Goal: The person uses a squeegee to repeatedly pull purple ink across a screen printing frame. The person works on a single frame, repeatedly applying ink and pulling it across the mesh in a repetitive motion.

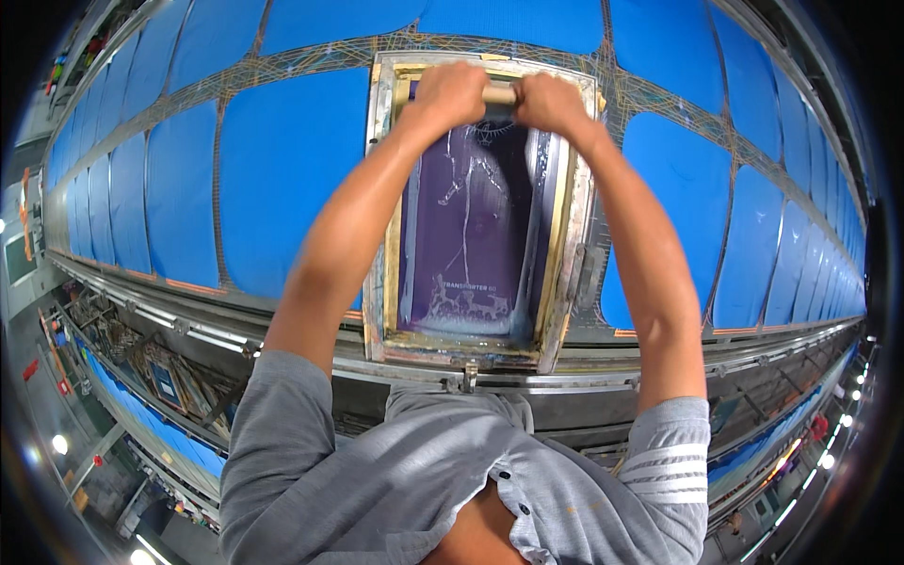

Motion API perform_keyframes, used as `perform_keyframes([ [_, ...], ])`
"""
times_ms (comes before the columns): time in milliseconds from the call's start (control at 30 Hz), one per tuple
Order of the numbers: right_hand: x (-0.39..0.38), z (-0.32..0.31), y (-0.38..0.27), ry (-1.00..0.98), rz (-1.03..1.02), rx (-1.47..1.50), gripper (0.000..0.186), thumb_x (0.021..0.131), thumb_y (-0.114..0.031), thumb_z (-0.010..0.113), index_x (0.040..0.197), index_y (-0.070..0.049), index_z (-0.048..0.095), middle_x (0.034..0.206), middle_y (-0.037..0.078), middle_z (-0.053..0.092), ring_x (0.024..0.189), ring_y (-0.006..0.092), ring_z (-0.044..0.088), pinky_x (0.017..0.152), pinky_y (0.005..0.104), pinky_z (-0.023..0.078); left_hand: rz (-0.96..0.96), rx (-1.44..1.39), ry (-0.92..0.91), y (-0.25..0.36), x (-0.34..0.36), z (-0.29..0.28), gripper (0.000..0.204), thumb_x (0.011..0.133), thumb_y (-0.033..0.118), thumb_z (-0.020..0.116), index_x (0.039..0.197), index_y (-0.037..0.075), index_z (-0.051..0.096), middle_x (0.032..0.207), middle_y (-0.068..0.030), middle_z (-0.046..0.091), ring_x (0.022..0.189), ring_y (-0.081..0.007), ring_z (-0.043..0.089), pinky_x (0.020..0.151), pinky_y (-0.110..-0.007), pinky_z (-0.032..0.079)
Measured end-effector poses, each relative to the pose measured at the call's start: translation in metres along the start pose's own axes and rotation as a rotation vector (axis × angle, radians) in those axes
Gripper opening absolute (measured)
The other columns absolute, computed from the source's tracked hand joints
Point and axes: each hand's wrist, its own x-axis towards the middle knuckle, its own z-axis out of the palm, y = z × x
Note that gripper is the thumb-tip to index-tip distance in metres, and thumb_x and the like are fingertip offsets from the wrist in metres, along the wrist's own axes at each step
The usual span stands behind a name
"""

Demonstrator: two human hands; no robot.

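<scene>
A screen printing frame (377, 235) with a metal, ink-stained rim lies across the long table in front of me. Its purple mesh (443, 235) carries a pale line design, with wet whitish ink along the near end and the sides. At the far end of the frame, my left hand (452, 94) and my right hand (554, 100) are both closed round the light wooden handle of a squeegee (500, 94). A short piece of the handle shows between my fists. The squeegee's blade is mostly hidden behind my hands. Both arms stretch forward over the frame.
Blue fabric panels (292, 179) lie in rows along the printing table, to both sides and beyond the frame. A metal rail (603, 381) runs along the table's near edge, right before my body. Lower left, another table with blue panels (141, 405) stands alongside.
</scene>
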Motion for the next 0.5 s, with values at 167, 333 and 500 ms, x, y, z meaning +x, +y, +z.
perform_keyframes([
  [167, 0.033, -0.022, 0.046, 0.007, 0.097, -0.049, 0.028, 0.072, -0.027, 0.069, 0.088, -0.004, 0.074, 0.09, 0.018, 0.074, 0.082, 0.031, 0.073, 0.071, 0.0436, 0.056, 0.12, -0.079, 0.191, 0.016, 0.064, -0.001, 0.019, 0.069, 0.013, 0.07, 0.086, 0.006, 0.074, 0.087, -0.0213, 0.071, 0.081, -0.0389, 0.069, 0.072, -0.049, 0.054],
  [333, -0.067, 0.051, 0.007, 0.4, -0.011, 0.229, 0.018, 0.067, -0.025, 0.067, 0.069, -0.008, 0.073, 0.065, 0.017, 0.067, 0.062, 0.0339, 0.068, 0.055, 0.0472, 0.052, 0.2, -0.082, 0.092, 0.04, -0.047, 0.021, 0.029, 0.08, 0.021, 0.07, 0.106, 0.01, 0.073, 0.09, -0.0198, 0.072, 0.085, -0.039, 0.068, 0.077, -0.052, 0.052],
  [500, -0.18, 0.094, -0.063, 0.338, -0.161, 0.053, 0.011, 0.067, -0.018, 0.069, 0.061, -0.009, 0.065, 0.069, 0.01, 0.064, 0.07, 0.0276, 0.065, 0.063, 0.0421, 0.048, 0.083, -0.242, 0.11, 0.064, -0.18, 0.051, 0.017, 0.068, 0.0, 0.065, 0.079, 0.006, 0.076, 0.074, -0.018, 0.071, 0.072, -0.0376, 0.069, 0.065, -0.048, 0.053],
])
